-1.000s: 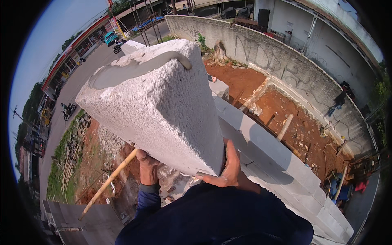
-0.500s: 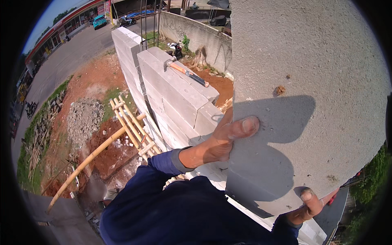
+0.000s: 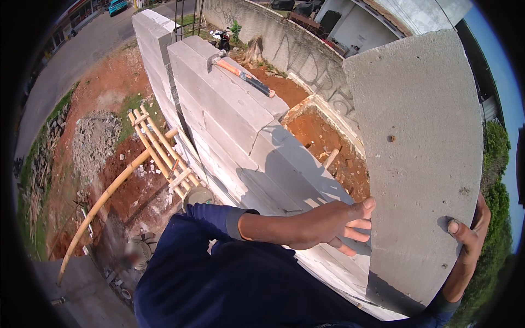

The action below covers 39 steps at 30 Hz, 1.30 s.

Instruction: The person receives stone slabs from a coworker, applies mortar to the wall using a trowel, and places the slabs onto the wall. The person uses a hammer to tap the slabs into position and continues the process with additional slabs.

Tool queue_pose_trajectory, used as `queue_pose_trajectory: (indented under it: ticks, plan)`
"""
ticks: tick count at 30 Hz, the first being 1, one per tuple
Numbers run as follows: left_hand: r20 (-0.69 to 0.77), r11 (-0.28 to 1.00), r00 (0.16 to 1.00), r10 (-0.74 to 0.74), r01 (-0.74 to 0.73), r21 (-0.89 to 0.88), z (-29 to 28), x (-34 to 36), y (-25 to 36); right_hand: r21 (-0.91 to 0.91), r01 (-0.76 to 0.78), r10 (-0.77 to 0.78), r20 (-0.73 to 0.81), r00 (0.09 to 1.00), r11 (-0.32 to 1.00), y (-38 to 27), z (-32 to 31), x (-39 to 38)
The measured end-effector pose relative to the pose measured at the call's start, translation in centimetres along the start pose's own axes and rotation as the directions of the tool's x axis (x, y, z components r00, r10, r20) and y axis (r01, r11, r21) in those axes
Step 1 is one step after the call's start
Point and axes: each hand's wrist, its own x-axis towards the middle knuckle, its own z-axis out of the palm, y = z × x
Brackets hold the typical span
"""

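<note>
A large grey concrete block [image 3: 421, 142] stands upright over the right part of the pale block wall [image 3: 219, 126]. Gripping its right edge is my right hand [image 3: 469, 243], thumb on the broad face and fingers behind. My left hand [image 3: 328, 224] is by the block's left edge, fingers outstretched and apart, not wrapped round it; whether the fingertips touch the block I cannot tell. On the wall's higher course, farther off, lies a hammer [image 3: 240, 74] with an orange and black handle. The block's lower end is partly in shadow.
Left of the wall and below is a bamboo scaffold [image 3: 164, 153] with a long curved pole [image 3: 104, 218]. A bucket [image 3: 198, 195] sits beside it. Another person [image 3: 139, 251] is down at lower left. Rubble [image 3: 98, 136] lies on the red earth; a boundary wall [image 3: 306, 49] stands beyond.
The block has moved right and away from me, uncovering more of the wall top. My left hand has come off the block's face and spread its fingers; my right hand keeps its hold.
</note>
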Motion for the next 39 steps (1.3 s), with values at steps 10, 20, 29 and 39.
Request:
queue_pose_trajectory:
  ticks: [10, 20, 29, 39]
  plan:
    - [0.437, -0.018, 0.596, 0.674, -0.577, 0.816, -3.6, 5.1, 0.8, -0.058, -0.179, 0.188, 0.323, 0.927, 0.982, 2.6, 3.6, 4.5]
    - [0.328, -0.178, 0.634, 0.700, -0.291, 0.940, -2.5, 12.5, -7.4, -0.148, 0.079, -0.001, 0.464, 0.886, 0.986, 6.3, 7.4, 8.9]
    - [0.169, -0.059, 0.662, 0.730, -0.185, 0.981, -4.9, 13.0, -7.9, -0.220, 0.220, -0.058, 0.569, 0.821, 0.950, 7.4, 12.4, 12.5]
    - [0.056, -0.069, 0.755, 0.653, -0.014, 0.998, -6.2, 12.6, -9.8, -0.265, 0.259, -0.028, 0.647, 0.762, 0.929, 10.3, 16.0, 13.2]
